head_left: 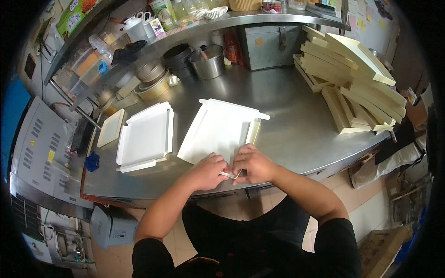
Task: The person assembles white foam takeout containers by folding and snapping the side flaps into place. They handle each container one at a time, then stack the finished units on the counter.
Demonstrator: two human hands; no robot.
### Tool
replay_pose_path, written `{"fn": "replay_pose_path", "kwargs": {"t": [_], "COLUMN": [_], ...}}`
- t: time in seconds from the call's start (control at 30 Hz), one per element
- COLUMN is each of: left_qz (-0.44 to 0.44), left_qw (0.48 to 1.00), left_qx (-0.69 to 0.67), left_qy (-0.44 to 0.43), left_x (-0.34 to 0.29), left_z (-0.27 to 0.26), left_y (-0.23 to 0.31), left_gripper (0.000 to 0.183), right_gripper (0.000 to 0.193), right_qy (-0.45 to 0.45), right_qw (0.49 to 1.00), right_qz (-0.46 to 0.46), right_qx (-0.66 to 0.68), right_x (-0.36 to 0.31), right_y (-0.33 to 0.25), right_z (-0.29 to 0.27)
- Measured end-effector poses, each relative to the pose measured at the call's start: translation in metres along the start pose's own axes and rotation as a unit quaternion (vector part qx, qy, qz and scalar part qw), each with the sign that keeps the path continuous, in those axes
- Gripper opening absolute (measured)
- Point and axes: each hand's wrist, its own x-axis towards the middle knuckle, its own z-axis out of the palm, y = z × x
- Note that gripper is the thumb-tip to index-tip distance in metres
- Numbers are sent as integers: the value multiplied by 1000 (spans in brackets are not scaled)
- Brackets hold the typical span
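Observation:
A white cardboard box tray [218, 127], partly folded, lies on the steel table before me. Its right side stands up and shows a cream outer face, while flaps stick out at its far corners. At its near right corner my left hand [211, 170] pinches the near edge of the cardboard. Right beside it, my right hand [251, 164] grips the corner with bent fingers. The fingers hide part of the fold between them. To the left lies a second white box tray [145, 134], apart from both hands, with its flaps spread outward.
Several folded cream box trays [352, 74] are piled unevenly at the right. A smaller tray [111, 128] lies far left by a crumpled blue thing [92, 161]. Behind stand a steel pot [207, 64], round tins [152, 78] and a grey metal box [272, 48] under a shelf [241, 19].

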Motion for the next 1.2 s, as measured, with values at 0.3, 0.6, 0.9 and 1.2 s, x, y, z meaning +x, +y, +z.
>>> {"fn": "replay_pose_path", "kwargs": {"t": [0.3, 0.6, 0.9, 1.2], "left_qz": [120, 136, 97, 120], "left_qw": [975, 965, 976, 976], "left_qx": [-15, -11, -21, -43], "left_qy": [184, 225, 191, 179], "left_x": [-13, -13, -10, -5], "left_z": [21, 27, 20, 21], "left_y": [-7, -10, 0, -8], "left_gripper": [9, 13, 13, 10], "right_gripper": [28, 27, 28, 27], "right_qy": [42, 11, 1, 10], "right_qw": [999, 1000, 1000, 1000], "right_qz": [-29, -5, -4, -12], "right_qx": [-3, 9, 10, 7], "right_x": [1, 2, 4, 7], "right_y": [3, 5, 7, 10], "right_z": [-1, 2, 2, 3]}}
